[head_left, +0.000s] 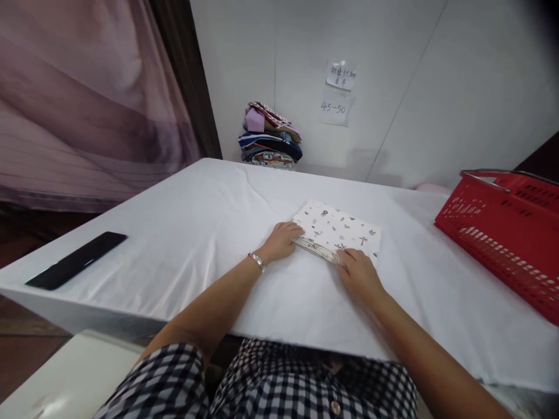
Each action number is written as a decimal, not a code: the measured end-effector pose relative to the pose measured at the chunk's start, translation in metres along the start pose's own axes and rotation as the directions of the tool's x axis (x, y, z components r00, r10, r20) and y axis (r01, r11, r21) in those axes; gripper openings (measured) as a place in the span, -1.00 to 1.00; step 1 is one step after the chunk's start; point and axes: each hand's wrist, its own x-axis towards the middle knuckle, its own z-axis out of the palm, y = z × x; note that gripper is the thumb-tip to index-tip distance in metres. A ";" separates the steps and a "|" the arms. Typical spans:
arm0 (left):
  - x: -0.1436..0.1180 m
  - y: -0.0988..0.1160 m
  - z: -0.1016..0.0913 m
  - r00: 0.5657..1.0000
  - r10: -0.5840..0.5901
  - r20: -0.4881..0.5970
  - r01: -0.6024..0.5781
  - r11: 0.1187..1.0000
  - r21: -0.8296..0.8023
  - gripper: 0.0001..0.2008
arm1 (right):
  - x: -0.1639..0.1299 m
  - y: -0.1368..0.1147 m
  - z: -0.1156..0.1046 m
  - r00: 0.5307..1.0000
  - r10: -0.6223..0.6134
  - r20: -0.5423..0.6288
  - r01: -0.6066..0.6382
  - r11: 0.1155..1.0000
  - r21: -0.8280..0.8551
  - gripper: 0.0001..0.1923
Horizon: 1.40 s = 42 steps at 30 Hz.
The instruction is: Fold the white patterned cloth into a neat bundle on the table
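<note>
A folded white cloth with small printed figures [338,228] lies flat on the white-covered table [196,233]. My left hand [282,240] rests on the cloth's near left corner, fingers curled over its striped folded edge. My right hand [360,272] presses on the near right part of that same edge. Both hands touch the cloth; whether they pinch it or only press it flat is unclear. A thin bracelet sits on my left wrist.
A stack of folded colourful cloths [271,135] stands at the table's far edge against the wall. A red plastic basket [506,233] sits at the right. A black flat object [76,260] lies near the left edge. Paper notes [338,93] hang on the wall.
</note>
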 end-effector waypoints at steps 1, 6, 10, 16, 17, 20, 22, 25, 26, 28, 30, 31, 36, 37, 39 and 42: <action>0.000 0.001 -0.001 1.000 0.003 0.016 -0.003 1.000 0.008 -0.52 | 0.005 -0.003 0.001 1.000 -0.002 0.011 0.003 1.000 -0.013 -0.69; 0.003 -0.003 -0.003 0.996 0.020 0.085 -0.021 1.000 0.013 -0.61 | 0.028 -0.016 0.004 0.997 -0.018 0.074 0.021 0.999 -0.039 -0.67; 0.002 -0.010 -0.002 0.995 0.003 0.100 0.002 0.999 -0.048 -0.63 | 0.035 -0.017 0.008 0.996 -0.046 0.076 0.048 0.998 -0.027 -0.69; 0.002 -0.011 0.000 0.994 -0.036 0.102 0.048 0.991 -0.123 -0.68 | 0.029 -0.012 0.018 0.999 -0.054 -0.001 0.054 0.998 0.011 -0.67; 0.002 -0.011 0.000 0.994 -0.035 0.103 0.048 0.991 -0.123 -0.69 | 0.028 -0.012 0.019 0.999 -0.050 -0.014 0.051 0.998 0.027 -0.67; 0.003 -0.010 -0.001 0.993 -0.035 0.116 0.048 0.993 -0.110 -0.68 | 0.027 -0.011 0.021 0.998 -0.038 -0.045 0.042 0.996 0.081 -0.70; 0.003 -0.009 -0.002 0.992 -0.029 0.125 0.041 0.995 -0.091 -0.68 | 0.028 -0.010 0.021 0.998 -0.027 -0.055 0.033 0.994 0.102 -0.71; 0.004 -0.008 -0.003 0.992 -0.016 0.122 0.024 0.998 -0.060 -0.68 | 0.028 -0.009 0.021 0.999 -0.011 -0.045 0.016 0.993 0.119 -0.70; 0.004 -0.008 -0.003 0.993 -0.013 0.119 0.019 0.999 -0.051 -0.68 | 0.028 -0.009 0.020 0.999 -0.009 -0.040 0.014 0.992 0.124 -0.70; 0.004 -0.008 -0.003 0.994 -0.004 0.113 0.007 0.999 -0.031 -0.68 | 0.029 -0.010 0.019 0.999 -0.013 -0.029 0.017 0.992 0.128 -0.68; 0.005 -0.008 -0.002 0.994 0.012 0.111 -0.010 1.000 -0.015 -0.67 | 0.029 -0.011 0.018 0.999 -0.022 -0.023 0.025 0.992 0.120 -0.67; 0.005 -0.007 -0.002 0.994 0.019 0.108 -0.018 1.000 -0.011 -0.67 | 0.029 -0.011 0.018 0.999 -0.024 -0.023 0.027 0.993 0.114 -0.67; 0.007 -0.007 -0.001 0.996 0.017 0.083 -0.013 0.999 -0.047 -0.73 | 0.029 -0.014 0.020 0.998 0.000 -0.055 0.003 0.998 0.060 -0.68; 0.007 -0.007 0.000 0.997 0.010 0.082 -0.006 0.998 -0.057 -0.74 | 0.029 -0.014 0.020 0.999 -0.001 -0.050 0.003 0.999 0.043 -0.69; 0.008 -0.007 0.000 0.997 0.001 0.083 0.005 0.998 -0.070 -0.75 | 0.030 -0.014 0.020 0.999 -0.007 -0.033 0.008 1.000 0.014 -0.69; 0.009 -0.007 0.001 0.996 -0.004 0.086 0.010 0.998 -0.065 -0.77 | 0.032 -0.015 0.020 1.000 -0.005 -0.024 0.005 1.000 -0.013 -0.69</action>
